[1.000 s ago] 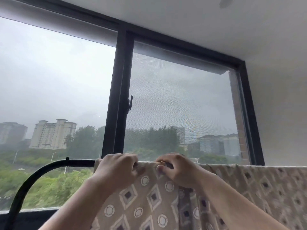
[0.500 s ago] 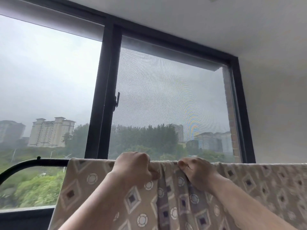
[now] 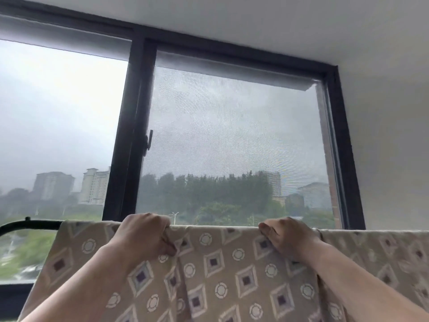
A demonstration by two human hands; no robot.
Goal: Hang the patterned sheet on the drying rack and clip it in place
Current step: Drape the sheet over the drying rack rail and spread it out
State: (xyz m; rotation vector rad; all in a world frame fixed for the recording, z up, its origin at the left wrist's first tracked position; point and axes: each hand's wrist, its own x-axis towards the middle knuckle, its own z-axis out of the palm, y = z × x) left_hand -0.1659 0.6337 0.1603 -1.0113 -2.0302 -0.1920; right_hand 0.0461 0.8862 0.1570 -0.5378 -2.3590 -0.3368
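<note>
So the sheet (image 3: 220,270) is draped over the top bar of the rack (image 3: 30,225) and hangs down on the near side, with both hands on its top edge. Left hand (image 3: 144,235): fingers curled over the top and thumb pressed into the cloth on the near side, so it's pinching the fabric. Right hand (image 3: 287,238): fingers also bent over the top edge, thumb lying on the near face, gripping the cloth. The fingertips go behind the bar, so I can't see them.

Big change from half a second ago: back then the hands were nearly touching, with a bunched-up fold between them. Now they're well apart, and the stretch of sheet between the two sets of fingers lies flat along the bar. What's left of the wrinkle hangs just below the left thumb.

Also, a second ago the sheet's side edge sat right under the left fingers. Now it's well past them to the left, and only the curved black end of the rack sticks out beyond it. Right of the right fingers the sheet runs on along the bar out of view. Behind the fingers is the window frame (image 3: 130,135), its latch (image 3: 148,142) above the left hand.
</note>
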